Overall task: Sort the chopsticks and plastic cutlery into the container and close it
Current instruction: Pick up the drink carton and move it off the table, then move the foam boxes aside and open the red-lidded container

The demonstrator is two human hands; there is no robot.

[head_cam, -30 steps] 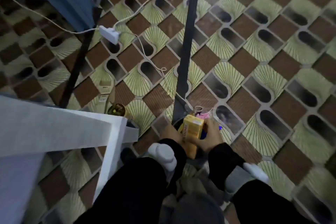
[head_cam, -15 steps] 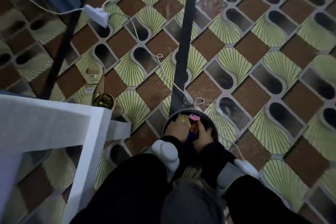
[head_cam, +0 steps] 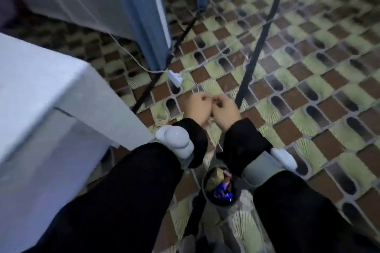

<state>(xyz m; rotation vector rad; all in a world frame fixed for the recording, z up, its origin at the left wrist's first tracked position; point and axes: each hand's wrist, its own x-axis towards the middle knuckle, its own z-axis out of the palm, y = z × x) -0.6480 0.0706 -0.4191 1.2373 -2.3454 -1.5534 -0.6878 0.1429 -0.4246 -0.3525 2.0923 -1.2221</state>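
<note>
My left hand [head_cam: 197,107] and my right hand [head_cam: 225,110] are held together in front of me above the floor, both with fingers curled in. Nothing shows in either hand. Below my wrists, between my knees, stands a small dark round bin [head_cam: 221,189] holding wrappers, one blue and shiny, and a yellowish piece. No chopsticks, plastic cutlery or container can be seen in this view. Black sleeves with white wrist devices cover both forearms.
A white table [head_cam: 41,96] fills the left. A blue curtain or panel [head_cam: 148,16] hangs at the top. Two black poles [head_cam: 257,47] slant across the patterned tile floor. A white plug adapter [head_cam: 175,77] with cables lies on the floor ahead.
My hands have lifted out of the bin and come together higher up; the yellow box I held a second ago is gone from them. The view has tilted up and forward.
</note>
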